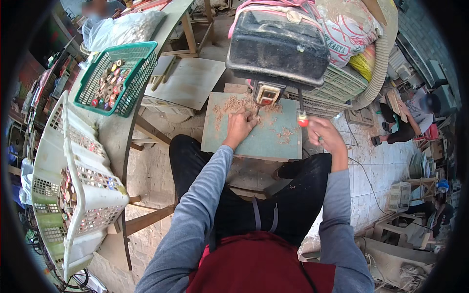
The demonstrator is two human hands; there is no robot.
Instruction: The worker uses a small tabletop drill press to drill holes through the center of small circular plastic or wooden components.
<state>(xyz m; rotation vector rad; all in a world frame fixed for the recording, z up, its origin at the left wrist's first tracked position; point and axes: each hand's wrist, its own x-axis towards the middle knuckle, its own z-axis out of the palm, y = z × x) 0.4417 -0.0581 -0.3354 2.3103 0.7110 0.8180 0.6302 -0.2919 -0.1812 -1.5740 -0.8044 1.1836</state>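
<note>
A drill press with a dusty black head [278, 46] stands in front of me over a blue-green board [224, 134] strewn with wood shavings [237, 104]. My left hand [239, 128] rests on the board just below the drill, its fingertips pinched together at the bit. Whatever small piece they hold is mostly hidden by the fingers. To the right, my right hand [326, 134] is curled around a feed lever of the press, a bit of green showing in its grip. Beside those fingers is the red knob [303, 121] of another lever.
On the left bench, a green basket [129, 51] and a white basket [73, 161] hold many small round pieces. Sacks [342, 31] and a ribbed hose [378, 78] lie behind the press. A person [415, 115] sits at the right. A cable [366, 180] crosses the tiles.
</note>
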